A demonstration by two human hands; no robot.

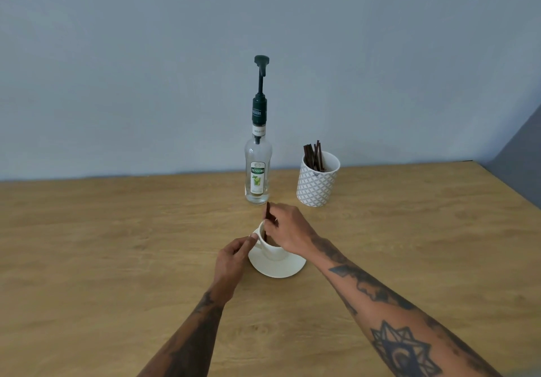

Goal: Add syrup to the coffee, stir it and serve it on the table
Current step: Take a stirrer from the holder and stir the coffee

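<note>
A white coffee cup (273,251) stands on a white saucer (278,268) in the middle of the wooden table (117,245). My right hand (288,230) is over the cup, pinching a dark brown stir stick (267,211) that stands nearly upright with its lower end inside the cup. My left hand (234,258) grips the cup's handle on the left side. The coffee itself is mostly hidden by my right hand. Behind the cup stands a clear syrup bottle (257,172) with a dark green pump on top.
A white patterned pot (317,182) holding several more brown stir sticks stands to the right of the bottle, near the grey-blue wall. The table's right edge runs diagonally at the far right.
</note>
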